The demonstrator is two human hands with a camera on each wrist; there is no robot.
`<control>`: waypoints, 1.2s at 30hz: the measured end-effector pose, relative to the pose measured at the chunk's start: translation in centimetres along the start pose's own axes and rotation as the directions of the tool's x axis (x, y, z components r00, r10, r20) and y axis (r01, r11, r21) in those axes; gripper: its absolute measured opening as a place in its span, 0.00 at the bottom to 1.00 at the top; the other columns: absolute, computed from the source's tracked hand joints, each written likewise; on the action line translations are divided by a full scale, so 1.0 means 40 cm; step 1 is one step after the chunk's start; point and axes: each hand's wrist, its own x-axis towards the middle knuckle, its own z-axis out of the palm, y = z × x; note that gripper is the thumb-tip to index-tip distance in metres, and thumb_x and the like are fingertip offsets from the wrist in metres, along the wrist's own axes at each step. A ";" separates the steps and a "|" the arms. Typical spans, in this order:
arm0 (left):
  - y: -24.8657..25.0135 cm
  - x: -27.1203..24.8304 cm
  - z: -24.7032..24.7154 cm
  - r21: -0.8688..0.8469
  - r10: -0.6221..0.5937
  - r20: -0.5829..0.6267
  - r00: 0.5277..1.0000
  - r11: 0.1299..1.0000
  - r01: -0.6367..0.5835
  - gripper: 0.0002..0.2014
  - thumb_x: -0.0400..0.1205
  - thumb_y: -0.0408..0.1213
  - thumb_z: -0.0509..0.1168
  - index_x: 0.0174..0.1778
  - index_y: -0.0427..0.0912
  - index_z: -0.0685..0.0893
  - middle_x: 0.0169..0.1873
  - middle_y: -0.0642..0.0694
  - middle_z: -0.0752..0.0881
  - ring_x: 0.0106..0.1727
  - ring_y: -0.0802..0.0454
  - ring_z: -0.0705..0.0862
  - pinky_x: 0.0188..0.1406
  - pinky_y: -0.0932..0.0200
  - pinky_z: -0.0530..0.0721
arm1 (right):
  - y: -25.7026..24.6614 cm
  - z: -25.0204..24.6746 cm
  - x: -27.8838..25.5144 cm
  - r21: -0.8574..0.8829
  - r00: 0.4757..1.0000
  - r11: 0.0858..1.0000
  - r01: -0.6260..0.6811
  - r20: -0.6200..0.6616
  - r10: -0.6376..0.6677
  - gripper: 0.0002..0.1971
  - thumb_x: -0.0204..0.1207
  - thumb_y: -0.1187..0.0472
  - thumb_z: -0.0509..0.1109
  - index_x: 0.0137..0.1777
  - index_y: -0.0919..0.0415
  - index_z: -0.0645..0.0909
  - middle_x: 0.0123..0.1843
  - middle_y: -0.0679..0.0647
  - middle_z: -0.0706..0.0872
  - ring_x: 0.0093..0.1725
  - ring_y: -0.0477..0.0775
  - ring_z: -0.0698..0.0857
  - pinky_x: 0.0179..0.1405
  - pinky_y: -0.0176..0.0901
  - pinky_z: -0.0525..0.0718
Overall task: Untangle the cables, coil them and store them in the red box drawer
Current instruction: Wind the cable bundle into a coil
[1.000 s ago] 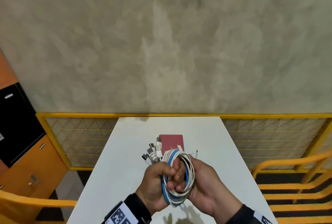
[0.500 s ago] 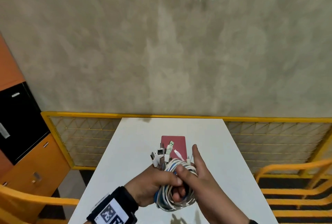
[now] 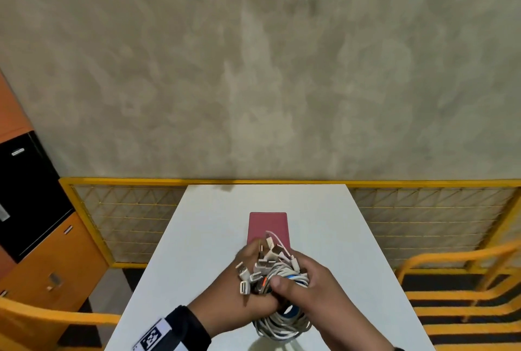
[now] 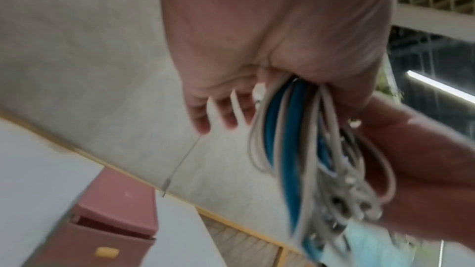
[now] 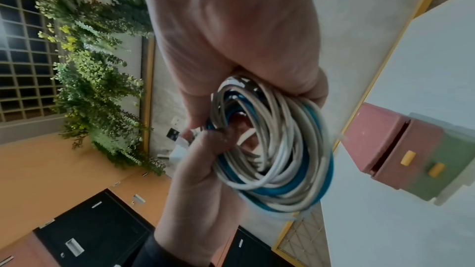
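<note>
A coil of white and blue cables (image 3: 282, 322) hangs above the near half of the white table (image 3: 203, 240). My left hand (image 3: 239, 294) grips the coil from the left, with a cluster of USB plugs (image 3: 259, 266) sticking up past its fingers. From the right, my right hand (image 3: 307, 291) grips the same coil (image 5: 272, 149), its thumb across the top. The blue strands (image 4: 290, 149) run through both grips. Just beyond the hands stands the red box (image 3: 268, 228); its drawer front (image 5: 411, 155) with a yellow handle (image 4: 106, 252) sits slightly ajar.
A yellow mesh railing (image 3: 127, 209) runs behind the table, before a grey wall. Orange chairs (image 3: 462, 288) flank both sides. An orange and black cabinet (image 3: 33, 224) stands at left. A green drawer unit (image 5: 462, 172) sits next to the red box.
The coil has tipped over and moved forward toward the red box; plugs now point up and away. My right thumb has come down onto the coil and its outstretched finger has curled in.
</note>
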 end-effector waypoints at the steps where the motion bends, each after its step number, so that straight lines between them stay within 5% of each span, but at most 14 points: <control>1: -0.007 -0.002 0.003 0.014 0.035 -0.036 0.999 0.999 -0.035 0.32 0.74 0.21 0.70 0.60 0.67 0.78 0.54 0.48 0.88 0.56 0.52 0.87 0.60 0.59 0.83 | -0.003 -0.001 -0.002 -0.022 1.000 1.000 0.008 0.008 -0.008 0.26 0.62 0.49 0.81 0.63 0.48 0.86 0.56 0.51 0.93 0.58 0.52 0.90 0.65 0.56 0.84; 5: -0.035 -0.008 0.005 0.136 0.113 -0.095 0.989 0.986 -0.100 0.29 0.71 0.31 0.68 0.68 0.58 0.78 0.70 0.49 0.81 0.72 0.56 0.79 0.71 0.50 0.78 | -0.004 -0.005 0.004 -0.004 0.999 0.999 0.034 -0.013 -0.034 0.18 0.64 0.50 0.81 0.55 0.49 0.89 0.50 0.53 0.94 0.51 0.50 0.91 0.51 0.44 0.86; 8: -0.050 -0.011 0.004 0.172 0.106 -0.111 0.988 0.981 -0.086 0.34 0.72 0.38 0.71 0.73 0.67 0.70 0.79 0.56 0.70 0.82 0.51 0.69 0.76 0.43 0.73 | -0.007 -0.008 0.005 0.037 0.999 0.999 0.028 -0.024 -0.027 0.21 0.59 0.48 0.83 0.53 0.54 0.89 0.47 0.55 0.94 0.47 0.50 0.91 0.45 0.39 0.85; 12: -0.061 -0.003 0.009 0.267 0.192 -0.162 0.968 0.953 -0.144 0.32 0.72 0.35 0.73 0.66 0.67 0.67 0.66 0.50 0.81 0.67 0.47 0.84 0.62 0.46 0.83 | -0.010 -0.014 0.008 0.067 1.000 0.998 0.007 -0.013 -0.006 0.23 0.55 0.47 0.84 0.48 0.58 0.88 0.41 0.54 0.92 0.42 0.49 0.89 0.42 0.41 0.84; 17: -0.036 0.013 0.051 -0.011 0.024 -0.317 0.948 1.000 -0.029 0.22 0.72 0.31 0.73 0.60 0.49 0.78 0.50 0.52 0.91 0.51 0.52 0.91 0.49 0.55 0.87 | -0.017 -0.021 0.015 0.105 0.998 0.994 0.031 -0.055 -0.025 0.18 0.55 0.49 0.83 0.43 0.55 0.89 0.40 0.55 0.92 0.41 0.51 0.89 0.41 0.45 0.84; 21: -0.047 0.016 0.067 0.231 0.056 -0.326 0.944 0.973 0.022 0.06 0.70 0.40 0.71 0.39 0.45 0.83 0.37 0.50 0.84 0.45 0.55 0.85 0.41 0.51 0.84 | -0.010 -0.026 0.013 0.089 0.996 0.996 0.013 -0.093 -0.005 0.17 0.55 0.48 0.82 0.42 0.55 0.88 0.39 0.55 0.92 0.40 0.51 0.88 0.42 0.49 0.84; 24: -0.085 0.003 0.056 0.586 0.167 -0.353 0.921 0.807 0.078 0.10 0.67 0.53 0.67 0.38 0.53 0.83 0.48 0.56 0.71 0.56 0.51 0.74 0.50 0.51 0.81 | -0.008 -0.029 0.011 0.080 0.996 0.997 0.012 -0.092 -0.005 0.13 0.58 0.51 0.82 0.42 0.52 0.89 0.38 0.53 0.92 0.39 0.49 0.88 0.40 0.46 0.84; 26: -0.088 0.000 0.046 0.654 0.216 -0.331 0.919 0.754 0.058 0.14 0.67 0.53 0.68 0.47 0.59 0.85 0.61 0.54 0.69 0.67 0.46 0.69 0.62 0.47 0.78 | -0.011 -0.026 0.011 0.089 0.996 0.996 0.016 -0.090 -0.008 0.11 0.60 0.52 0.81 0.42 0.51 0.89 0.38 0.51 0.92 0.38 0.47 0.89 0.40 0.44 0.84; 29: -0.084 0.017 0.019 0.701 0.270 -0.180 0.946 0.709 -0.069 0.21 0.68 0.49 0.71 0.59 0.62 0.80 0.81 0.53 0.63 0.86 0.47 0.55 0.79 0.39 0.58 | -0.012 -0.030 0.011 0.101 0.997 0.995 0.010 -0.078 -0.002 0.14 0.57 0.48 0.82 0.42 0.52 0.89 0.38 0.52 0.92 0.39 0.48 0.88 0.43 0.46 0.85; 31: -0.078 0.030 0.014 0.628 0.255 -0.073 0.964 0.762 -0.154 0.26 0.72 0.46 0.71 0.68 0.57 0.77 0.81 0.59 0.65 0.86 0.54 0.59 0.83 0.40 0.57 | -0.017 -0.038 0.009 0.092 0.999 0.996 0.007 -0.050 -0.002 0.17 0.55 0.47 0.83 0.41 0.55 0.88 0.38 0.52 0.91 0.39 0.49 0.88 0.41 0.42 0.84; 33: -0.061 0.033 0.020 0.354 0.120 -0.095 0.988 0.932 -0.079 0.32 0.72 0.41 0.73 0.73 0.55 0.71 0.70 0.66 0.78 0.75 0.57 0.77 0.74 0.50 0.75 | -0.026 -0.044 0.006 0.065 1.000 0.998 0.010 -0.021 -0.009 0.16 0.55 0.48 0.84 0.40 0.54 0.87 0.37 0.50 0.90 0.39 0.48 0.87 0.39 0.39 0.83; 36: -0.047 0.033 0.031 0.024 -0.031 -0.170 0.985 0.999 0.036 0.31 0.69 0.36 0.75 0.65 0.52 0.68 0.57 0.54 0.88 0.58 0.55 0.89 0.57 0.55 0.85 | -0.052 -0.047 0.007 -0.026 0.998 0.998 0.054 -0.018 -0.054 0.08 0.58 0.52 0.83 0.35 0.44 0.87 0.32 0.45 0.88 0.34 0.42 0.85 0.35 0.35 0.80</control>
